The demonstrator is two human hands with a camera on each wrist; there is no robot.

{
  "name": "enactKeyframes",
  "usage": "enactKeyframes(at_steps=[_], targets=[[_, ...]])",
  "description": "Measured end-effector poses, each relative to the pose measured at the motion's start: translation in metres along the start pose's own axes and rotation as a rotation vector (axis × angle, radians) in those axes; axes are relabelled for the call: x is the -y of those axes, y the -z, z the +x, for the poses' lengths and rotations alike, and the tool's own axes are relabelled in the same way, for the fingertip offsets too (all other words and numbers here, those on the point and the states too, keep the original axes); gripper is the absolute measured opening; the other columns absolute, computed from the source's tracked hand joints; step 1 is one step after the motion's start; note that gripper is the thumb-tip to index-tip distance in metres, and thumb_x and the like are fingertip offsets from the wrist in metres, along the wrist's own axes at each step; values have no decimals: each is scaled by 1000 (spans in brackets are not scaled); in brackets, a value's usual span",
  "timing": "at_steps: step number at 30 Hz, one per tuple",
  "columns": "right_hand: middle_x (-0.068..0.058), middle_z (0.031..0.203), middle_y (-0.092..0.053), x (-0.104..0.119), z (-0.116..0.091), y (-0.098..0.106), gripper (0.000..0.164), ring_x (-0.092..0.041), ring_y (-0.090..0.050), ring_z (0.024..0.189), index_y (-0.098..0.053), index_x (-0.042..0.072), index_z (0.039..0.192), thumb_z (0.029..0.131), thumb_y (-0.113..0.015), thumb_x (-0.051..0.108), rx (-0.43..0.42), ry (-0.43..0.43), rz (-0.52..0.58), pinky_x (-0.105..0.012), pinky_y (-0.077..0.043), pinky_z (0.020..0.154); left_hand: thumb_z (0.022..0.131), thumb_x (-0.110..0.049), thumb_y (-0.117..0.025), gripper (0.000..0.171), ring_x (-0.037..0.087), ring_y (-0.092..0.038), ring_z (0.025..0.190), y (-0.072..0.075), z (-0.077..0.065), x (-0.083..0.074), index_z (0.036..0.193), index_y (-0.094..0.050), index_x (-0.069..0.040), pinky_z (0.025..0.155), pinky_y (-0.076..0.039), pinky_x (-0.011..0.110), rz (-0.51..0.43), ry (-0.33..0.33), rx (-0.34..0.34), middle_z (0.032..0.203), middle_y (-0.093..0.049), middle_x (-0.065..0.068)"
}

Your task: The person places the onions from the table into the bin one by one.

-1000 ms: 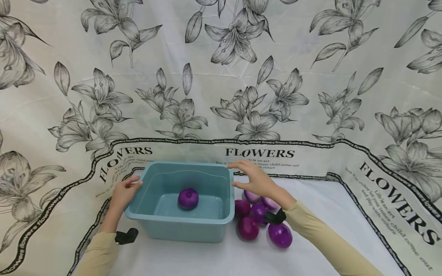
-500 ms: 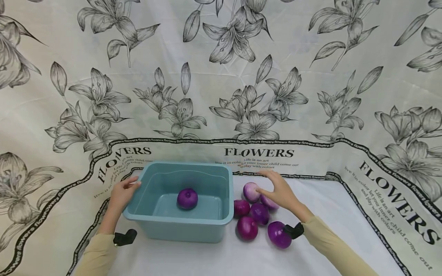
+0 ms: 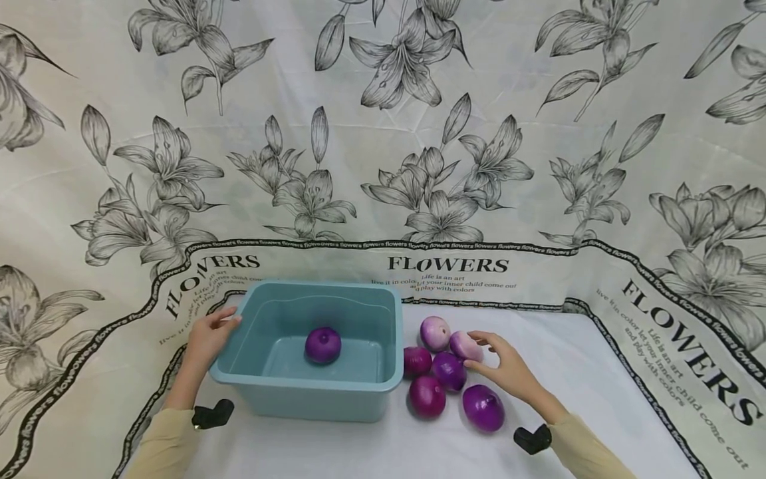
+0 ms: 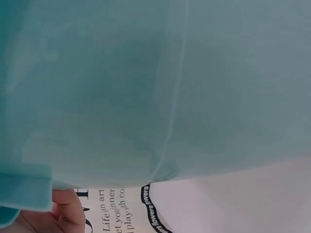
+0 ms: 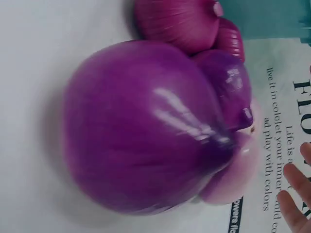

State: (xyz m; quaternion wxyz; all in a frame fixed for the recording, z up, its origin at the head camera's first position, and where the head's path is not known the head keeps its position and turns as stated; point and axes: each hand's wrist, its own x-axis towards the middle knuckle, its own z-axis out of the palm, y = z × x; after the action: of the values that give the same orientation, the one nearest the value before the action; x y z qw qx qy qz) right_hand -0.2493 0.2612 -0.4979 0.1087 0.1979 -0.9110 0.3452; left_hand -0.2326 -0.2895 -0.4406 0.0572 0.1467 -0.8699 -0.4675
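Note:
A blue-green plastic tub point(image 3: 317, 402) stands on the white cloth with one purple onion point(image 3: 323, 345) inside. My left hand point(image 3: 209, 336) grips the tub's left rim; in the left wrist view its fingers point(image 4: 70, 211) curl beneath the lip. To the right of the tub lies a cluster of onions. Over there my right hand point(image 3: 509, 366) reaches in with thumb and fingers spread, fingertips right at a pale pink-white onion point(image 3: 463, 346). A large purple onion point(image 5: 141, 126) fills the right wrist view, nearer the wrist.
Beside the pale onion lie another whitish onion point(image 3: 435, 333), a dark purple one point(image 3: 449, 371) and two magenta ones point(image 3: 427, 397), close together by the tub's right wall. A flower-printed cloth point(image 3: 413, 166) hangs behind as a backdrop.
My right hand has moved from the tub's right rim out to the right and down to the pale onion. The left hand stays on the left rim.

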Motion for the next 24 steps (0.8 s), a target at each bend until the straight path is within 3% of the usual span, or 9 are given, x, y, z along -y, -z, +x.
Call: enactKeyframes(at_steps=[10,16,24], targets=[[-11,130,-59,-16,-33,-3,54,-29,-55,112,-51,8,135,88,-69,29,61,-76,56,-45,-46,92,97,-34,-55,53,42,-56,114,0,0,0,139,-48,-2,88,-47,47,-26,12,-4,129,-56,28],[-18,130,-57,-22,-53,-4,55,-26,-56,111,-49,4,136,88,-69,23,128,-39,138,-35,-49,90,97,-36,-55,55,42,-54,115,0,0,1,139,-48,-3,89,-46,48,-39,14,0,130,-55,28],[-18,136,-52,-22,-70,-11,63,1,-48,116,-45,8,138,84,-73,25,247,-71,179,-27,-46,92,97,-34,-54,53,42,-55,116,0,-1,0,140,-48,-3,90,-46,49,-45,23,-3,131,-55,28]])
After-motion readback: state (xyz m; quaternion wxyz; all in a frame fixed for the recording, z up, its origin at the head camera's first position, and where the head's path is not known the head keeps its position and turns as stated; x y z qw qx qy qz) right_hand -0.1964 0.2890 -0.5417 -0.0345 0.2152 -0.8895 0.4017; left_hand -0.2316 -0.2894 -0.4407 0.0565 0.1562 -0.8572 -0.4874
